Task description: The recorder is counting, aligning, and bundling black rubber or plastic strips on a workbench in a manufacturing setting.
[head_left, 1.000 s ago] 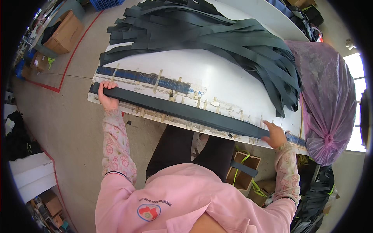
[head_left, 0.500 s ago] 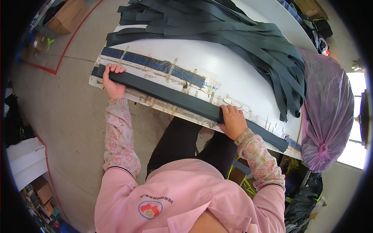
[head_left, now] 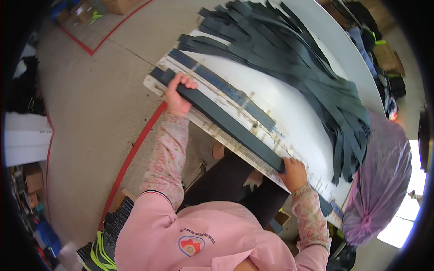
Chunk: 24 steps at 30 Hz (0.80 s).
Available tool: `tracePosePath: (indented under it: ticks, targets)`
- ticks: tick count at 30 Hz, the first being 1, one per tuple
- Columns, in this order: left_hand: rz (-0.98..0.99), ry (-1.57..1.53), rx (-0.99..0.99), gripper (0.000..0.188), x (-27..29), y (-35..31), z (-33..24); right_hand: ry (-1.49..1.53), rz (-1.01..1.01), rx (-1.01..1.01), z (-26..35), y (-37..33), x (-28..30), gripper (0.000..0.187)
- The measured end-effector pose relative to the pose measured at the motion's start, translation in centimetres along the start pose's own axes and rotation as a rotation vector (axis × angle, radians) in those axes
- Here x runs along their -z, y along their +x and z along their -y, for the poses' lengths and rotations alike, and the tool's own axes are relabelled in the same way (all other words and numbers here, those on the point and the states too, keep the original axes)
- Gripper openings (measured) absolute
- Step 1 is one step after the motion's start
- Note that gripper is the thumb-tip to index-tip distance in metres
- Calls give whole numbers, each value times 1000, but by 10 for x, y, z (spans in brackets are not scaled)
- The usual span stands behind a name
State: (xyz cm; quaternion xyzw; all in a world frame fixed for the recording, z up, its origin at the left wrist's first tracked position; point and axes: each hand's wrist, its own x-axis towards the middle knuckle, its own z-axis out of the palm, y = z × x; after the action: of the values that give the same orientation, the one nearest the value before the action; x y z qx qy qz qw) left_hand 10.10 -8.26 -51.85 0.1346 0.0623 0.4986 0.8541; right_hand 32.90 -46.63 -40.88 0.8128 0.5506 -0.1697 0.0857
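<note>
A long stack of flat dark grey strips [head_left: 235, 128] lies along the near edge of a white table [head_left: 312, 149]. My left hand [head_left: 179, 100] is closed round the stack close to its left end, fingers over the top. Farther right, my right hand [head_left: 294, 175] grips the stack, fingers bent over it and partly hiding it. More dark strip [head_left: 324, 205] shows beyond the right hand. Behind the stack, a worn blue band [head_left: 226, 90] with bits of tape runs along the tabletop. A large loose heap of dark grey strips [head_left: 312, 86] spreads over the table's far side.
A tied translucent purple bag [head_left: 379, 185] bulges at the table's right end. Bundled dark strips with yellow-green bands [head_left: 101, 248] are at the lower left. Red lines [head_left: 133, 167] mark the floor. Cardboard boxes [head_left: 122, 5] stand at the far left.
The view has turned, so table and strips appear shifted right and tilted more steeply. Both hands still grip the stack. The bundles at lower left have come into view.
</note>
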Motion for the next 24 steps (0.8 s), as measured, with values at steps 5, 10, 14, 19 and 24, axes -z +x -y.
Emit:
tracePosePath:
  ticks: [5,10,14,19,24]
  targets:
    - [23,-38,-11,19,-15,-7,3,144,-79,121,41,47,74,71]
    - [70,-74,13,16,-22,-15,-6,849,-14,387,155,163,84,59]
    - [149,-50,4,15,-32,-8,-4,1130,188,290,199,232,68,57]
    - [62,25,-5,11,-20,-7,-19,1182,333,174,214,257,73,60]
    - [-159,50,-31,48,-16,-20,-29,1282,297,116,232,268,72,61]
